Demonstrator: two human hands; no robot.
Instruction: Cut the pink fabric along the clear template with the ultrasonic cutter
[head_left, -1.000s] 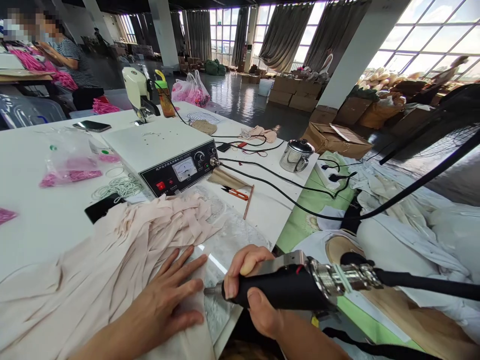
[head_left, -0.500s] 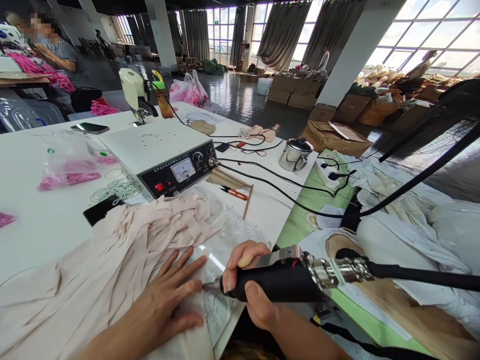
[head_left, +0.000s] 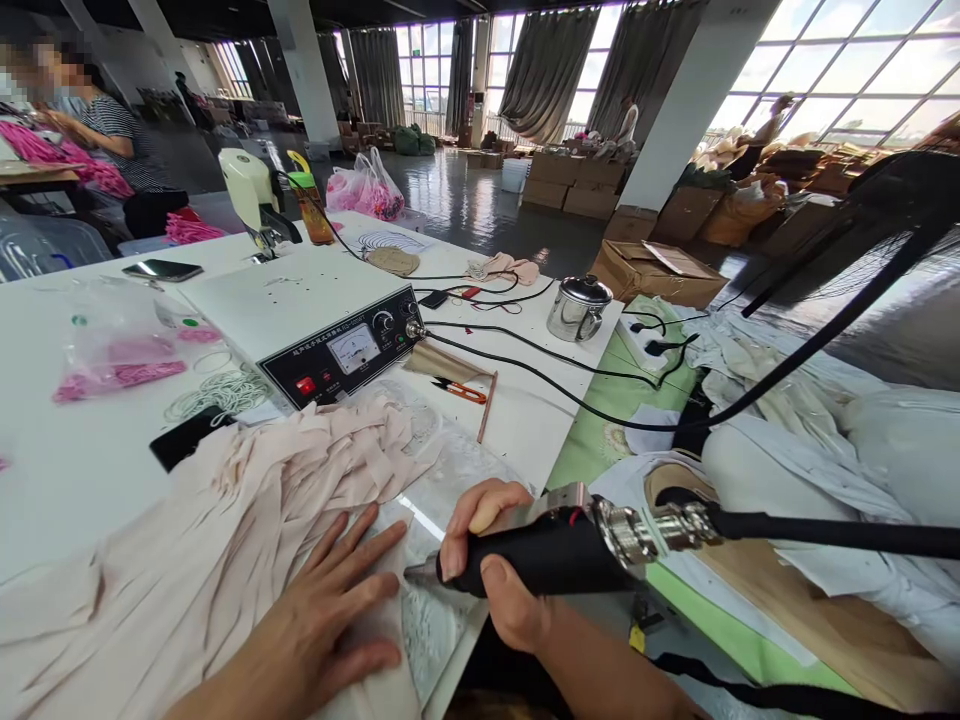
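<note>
Barely any shift since before: I keep my left hand (head_left: 330,610) flat, fingers spread, on the pink fabric (head_left: 187,560) near the table (head_left: 67,470) front edge. My right hand (head_left: 487,560) stays wrapped tight round the black welding tool (head_left: 540,555), tip touching the lace sheet (head_left: 439,620) just beside my left fingertips. Control box (head_left: 330,320) sits well behind; bare tabletop lies to the left.

My view drifts right; the table things sit further left in frame. My right hand (head_left: 491,560) carries the welding handpiece (head_left: 540,555) slightly left.
</note>
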